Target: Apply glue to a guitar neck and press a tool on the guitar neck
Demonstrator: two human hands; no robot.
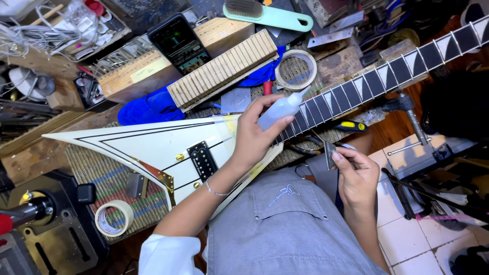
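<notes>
Right hand (356, 175) grip pinching 1 metal blade (330, 151); left hand (252, 137) grip round 1 squeeze bottle (279, 113), 1 guitar (153, 145), 2 tape rolls (114, 218).

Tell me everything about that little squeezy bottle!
The bottle is small, soft-looking and see-through whitish plastic, with a thin pointed nozzle at its top. The left hand grips it around the body, tilted, nozzle aimed up and to the right over the guitar neck. It is held above the dark fretboard, near where the neck meets the white body. How much is inside cannot be told.

The guitar (153, 145) lies across the mat (97, 173), tape roll (114, 218) before it, phone (178, 43) behind.
</notes>
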